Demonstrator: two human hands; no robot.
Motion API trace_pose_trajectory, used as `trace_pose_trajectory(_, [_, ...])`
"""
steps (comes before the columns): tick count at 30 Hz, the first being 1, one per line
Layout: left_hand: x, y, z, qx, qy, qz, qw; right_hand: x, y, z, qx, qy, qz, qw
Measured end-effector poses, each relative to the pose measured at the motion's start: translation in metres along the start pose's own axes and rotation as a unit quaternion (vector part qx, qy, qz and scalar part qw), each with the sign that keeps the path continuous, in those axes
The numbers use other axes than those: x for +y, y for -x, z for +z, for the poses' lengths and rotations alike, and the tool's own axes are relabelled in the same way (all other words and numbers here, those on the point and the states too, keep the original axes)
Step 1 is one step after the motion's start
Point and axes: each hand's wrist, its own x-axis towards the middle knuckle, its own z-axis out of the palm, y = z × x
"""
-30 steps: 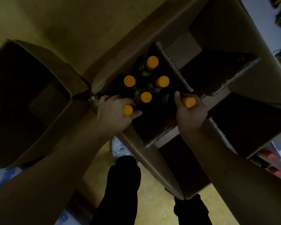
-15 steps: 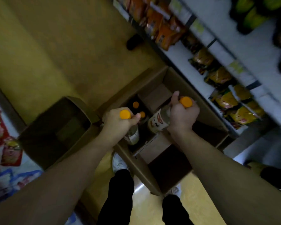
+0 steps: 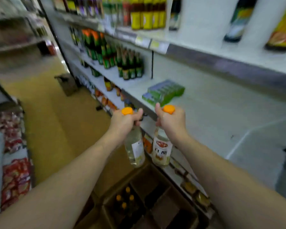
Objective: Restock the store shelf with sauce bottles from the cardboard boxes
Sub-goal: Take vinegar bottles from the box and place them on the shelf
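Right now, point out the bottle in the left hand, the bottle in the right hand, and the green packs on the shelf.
Left-hand bottle [image 3: 134, 148]: head view, on its clear body.
Right-hand bottle [image 3: 162, 150]: head view, on its label.
Green packs [image 3: 165, 90]: head view, on the stack's top.

1. The right bottle [image 3: 162, 147] carries a white label with two black characters, probably "白醋". The red oval logo above them is too blurred to read.
2. The left bottle [image 3: 134, 146] shows only a dark stroke at its label's edge, unreadable.
3. The price tags [image 3: 158, 44] on the shelf [image 3: 221, 63] edge are smeared, with no legible figures.
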Motion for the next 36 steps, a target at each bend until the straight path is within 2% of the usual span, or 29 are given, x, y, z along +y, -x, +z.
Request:
trace_pose_trajectory(6, [0.186, 0.047, 0.022, -0.068, 0.061, 0.179, 0.979, -0.176, 0.025, -0.088, -0.006, -0.026, -0.054, 0.998])
trace_pose_trajectory(12, [0.290, 0.108, 0.058, -0.205, 0.102, 0.257, 0.939, -0.277, 0.096, -0.178, 0.099, -0.025, -0.084, 0.991])
trace_pose_trajectory(18, [0.318, 0.189, 0.127, -0.345, 0.174, 0.251, 0.888, -0.304, 0.183, -0.269, 0.248, -0.007, -0.089, 0.965])
trace_pose_trajectory(23, [0.321, 0.289, 0.198, -0.445, 0.181, 0.240, 0.844, -0.308, 0.276, -0.352, 0.355, 0.027, -0.067, 0.932])
trace_pose_trajectory(31, [0.340, 0.490, 0.314, -0.563, 0.172, 0.259, 0.766, -0.305, 0.451, -0.510, 0.500, 0.052, -0.052, 0.863])
trace_pose_trajectory(36, [0.355, 0.635, 0.386, -0.624, 0.164, 0.280, 0.711, -0.299, 0.569, -0.610, 0.581, 0.085, -0.051, 0.808])
